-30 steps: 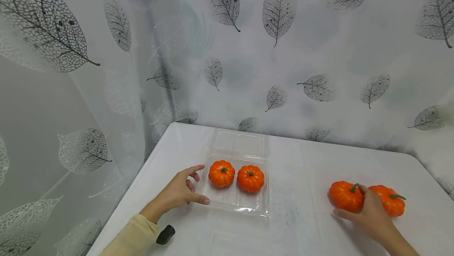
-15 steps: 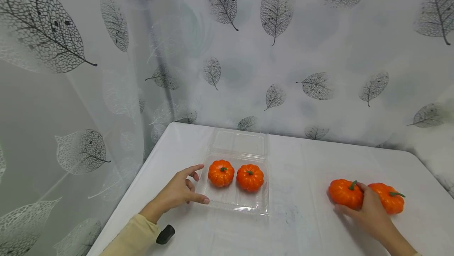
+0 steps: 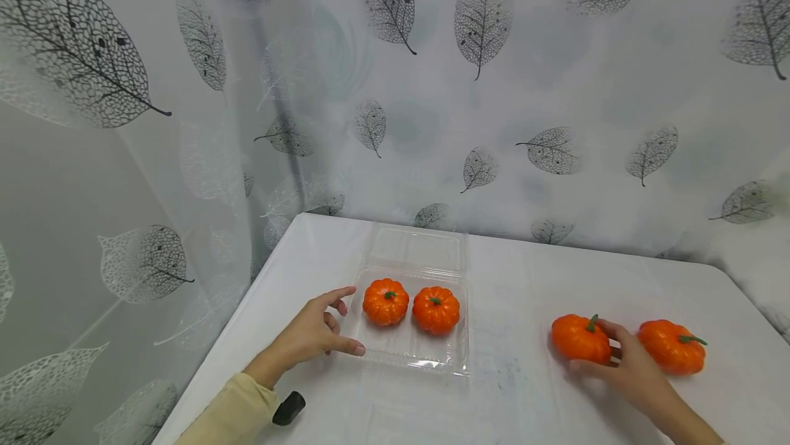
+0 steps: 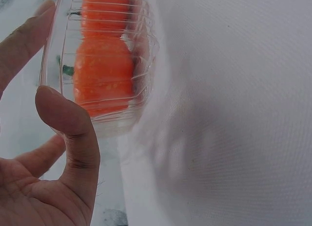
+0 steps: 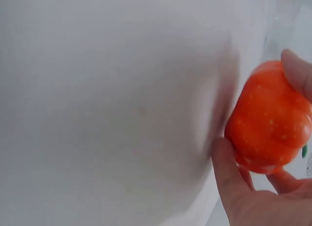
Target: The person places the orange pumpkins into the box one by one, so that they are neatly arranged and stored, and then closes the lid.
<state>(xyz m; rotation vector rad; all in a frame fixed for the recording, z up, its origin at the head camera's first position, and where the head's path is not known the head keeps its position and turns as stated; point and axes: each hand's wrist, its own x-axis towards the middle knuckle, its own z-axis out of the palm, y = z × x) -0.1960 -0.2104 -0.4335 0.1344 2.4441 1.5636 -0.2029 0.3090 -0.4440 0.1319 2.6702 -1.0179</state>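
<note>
Right hand (image 3: 634,371), 4 o'clock, holds an orange pumpkin (image 3: 577,339); left hand (image 3: 305,332), 7 o'clock, fingers wide at clear box (image 3: 398,349). Likely pickup step; next calls for secure carry toward 9 o'clock.

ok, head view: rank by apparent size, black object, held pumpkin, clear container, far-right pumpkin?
Largest to smallest:
1. Clear container, open lid included
2. Held pumpkin and far-right pumpkin: too alike to rank, held one partly covered
3. Black object
</note>
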